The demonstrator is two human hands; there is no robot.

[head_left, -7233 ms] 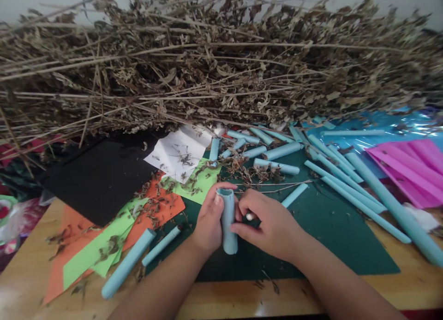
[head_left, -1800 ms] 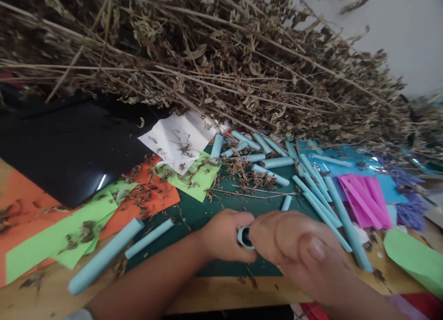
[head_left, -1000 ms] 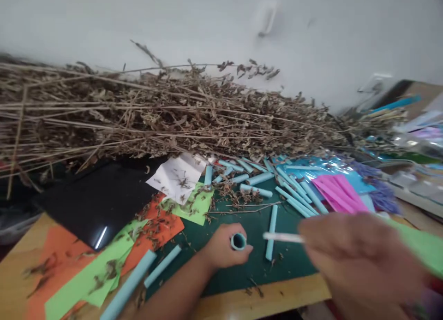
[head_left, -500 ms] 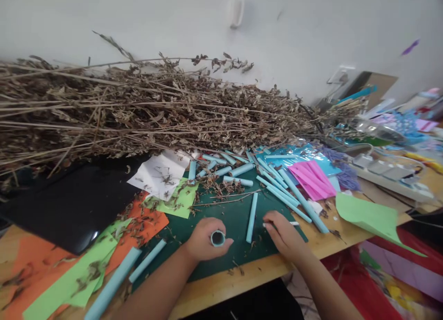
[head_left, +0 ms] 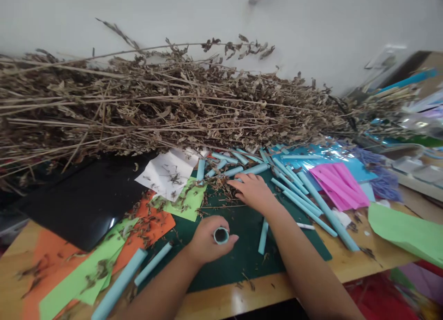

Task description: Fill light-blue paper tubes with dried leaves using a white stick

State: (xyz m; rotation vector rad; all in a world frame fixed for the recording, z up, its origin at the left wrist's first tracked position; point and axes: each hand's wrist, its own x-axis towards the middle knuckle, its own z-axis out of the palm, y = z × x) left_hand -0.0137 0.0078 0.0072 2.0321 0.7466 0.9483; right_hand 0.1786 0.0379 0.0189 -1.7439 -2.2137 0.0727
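Our left hand (head_left: pixel 208 241) wraps a tube (head_left: pixel 222 242), mouth turned up toward us, so its long axis runs roughly along our line of sight. Our right hand (head_left: pixel 254 191) reaches farther out over the mat (head_left: pixel 238 262), fingers loosely spread, nothing seen in them. Dry leaves (head_left: pixel 222 187) lie at and just left of those fingertips, beyond the tube; the right hand is nearer them.

Right hand (head_left: pixel 255 193) now off white stick (head_left: pixel 305 226), at dried leaves (head_left: pixel 221 185)

Pale wall (head_left: pixel 321 29); wooden table (head_left: pixel 221 304)
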